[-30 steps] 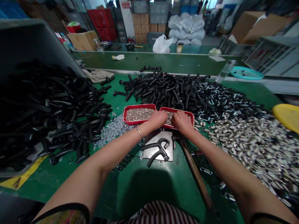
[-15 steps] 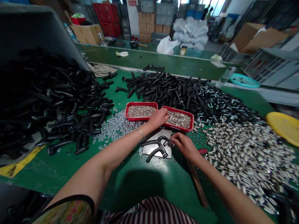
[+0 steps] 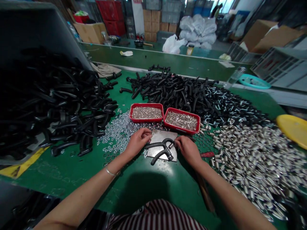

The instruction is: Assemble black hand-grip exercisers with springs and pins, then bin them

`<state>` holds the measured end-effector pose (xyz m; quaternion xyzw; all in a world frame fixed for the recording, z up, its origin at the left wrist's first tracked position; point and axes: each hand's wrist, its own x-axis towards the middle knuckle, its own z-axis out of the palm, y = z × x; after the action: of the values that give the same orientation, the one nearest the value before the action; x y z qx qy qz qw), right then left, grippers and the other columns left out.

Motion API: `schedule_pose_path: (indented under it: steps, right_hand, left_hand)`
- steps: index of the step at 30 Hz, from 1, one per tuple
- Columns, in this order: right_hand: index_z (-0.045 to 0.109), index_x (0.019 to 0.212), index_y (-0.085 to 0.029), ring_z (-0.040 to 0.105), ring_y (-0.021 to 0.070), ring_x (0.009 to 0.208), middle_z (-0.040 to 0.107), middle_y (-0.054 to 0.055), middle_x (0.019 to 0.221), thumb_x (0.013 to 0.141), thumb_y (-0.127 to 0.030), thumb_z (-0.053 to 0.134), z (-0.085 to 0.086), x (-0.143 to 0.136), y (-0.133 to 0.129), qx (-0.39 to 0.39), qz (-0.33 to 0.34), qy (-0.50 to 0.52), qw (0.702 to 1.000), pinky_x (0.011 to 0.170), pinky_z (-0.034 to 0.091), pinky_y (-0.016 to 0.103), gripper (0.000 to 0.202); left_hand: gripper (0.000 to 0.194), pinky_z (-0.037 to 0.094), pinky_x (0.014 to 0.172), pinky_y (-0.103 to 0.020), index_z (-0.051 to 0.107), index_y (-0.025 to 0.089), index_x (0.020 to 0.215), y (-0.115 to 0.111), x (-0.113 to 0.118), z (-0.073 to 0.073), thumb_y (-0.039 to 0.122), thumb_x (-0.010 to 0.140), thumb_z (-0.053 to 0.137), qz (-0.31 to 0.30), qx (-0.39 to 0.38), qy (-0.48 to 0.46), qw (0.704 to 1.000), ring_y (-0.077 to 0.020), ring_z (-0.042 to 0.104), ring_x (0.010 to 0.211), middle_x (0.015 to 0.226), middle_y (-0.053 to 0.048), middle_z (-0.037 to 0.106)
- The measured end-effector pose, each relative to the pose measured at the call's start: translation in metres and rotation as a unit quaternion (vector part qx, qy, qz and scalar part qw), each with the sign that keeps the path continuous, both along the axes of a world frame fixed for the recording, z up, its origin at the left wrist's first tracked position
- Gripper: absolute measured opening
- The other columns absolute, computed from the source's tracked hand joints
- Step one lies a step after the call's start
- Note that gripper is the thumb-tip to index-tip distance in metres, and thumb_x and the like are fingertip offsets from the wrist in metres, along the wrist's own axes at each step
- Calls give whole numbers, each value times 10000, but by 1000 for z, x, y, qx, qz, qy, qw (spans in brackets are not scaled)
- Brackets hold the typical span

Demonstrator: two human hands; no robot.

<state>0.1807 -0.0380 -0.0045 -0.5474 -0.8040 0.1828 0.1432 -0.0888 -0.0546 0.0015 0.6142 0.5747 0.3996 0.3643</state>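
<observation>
In the head view, a black hand grip [image 3: 165, 148] lies on a metal plate [image 3: 157, 135] on the green desk [image 3: 182, 191], its 2 arms spreading towards 8 and 9 o'clock. A small silver cylinder [image 3: 171, 146] sits beside its curved end.

The left hand [image 3: 139, 141] is at the plate's 10 o'clock corner, its fingers drawn close to the thumb; I cannot tell whether they hold anything. The right hand [image 3: 189, 149] is at the plate's 3 o'clock edge, fingers narrowed to a pinch just beside the grip's curved end. What they hold, if anything, I cannot tell.

Seen from the plate, 2 red trays of small metal pieces stand at 11 and 1 o'clock: the left tray [image 3: 146, 112] and the right tray [image 3: 182, 120]. Loose washers [image 3: 117, 131] spread towards 10 o'clock, a pile of black handles [image 3: 165, 88] lies at 12, and silver cylinders in a heap [image 3: 254, 159] fill 3 o'clock. A wooden handle [image 3: 205, 193] points between 4 and 5.
</observation>
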Motion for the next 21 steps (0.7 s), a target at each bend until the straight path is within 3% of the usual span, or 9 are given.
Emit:
schedule_pose_path:
  steps: [6,11,16,21]
  right_hand:
    - [645,924,-195,626,226,885,695,75,913,994,-276,482,3,-6,0,24,7,-63,998,768,425,299,195]
    - [615,909,-201,630,197,829,690,52,883,996,-279,469,1,0,-1,-23,4,-3,1000,747,429,277,187]
    - [605,905,-194,632,192,834,693,52,893,998,-274,451,-2,1,-3,-34,2,33,999,774,438,280,197]
    - [621,944,-185,617,229,877,687,89,924,1006,-279,448,0,0,-9,26,24,-67,997,760,435,307,206]
  left_hand:
    - [147,474,693,-287,651,202,876,-17,13,8,343,900,621,-5,-14,15,1000,-155,612,705,801,4,648]
    - [158,465,809,-322,631,196,838,-18,37,7,311,936,584,-64,35,77,994,-180,596,849,881,-23,629]
    - [176,459,851,-359,601,183,822,-17,53,-1,298,952,570,-68,61,166,982,-205,578,895,907,-47,612]
    - [174,458,853,-363,586,184,811,-15,59,-5,286,952,581,-63,82,241,965,-211,573,899,897,-49,606]
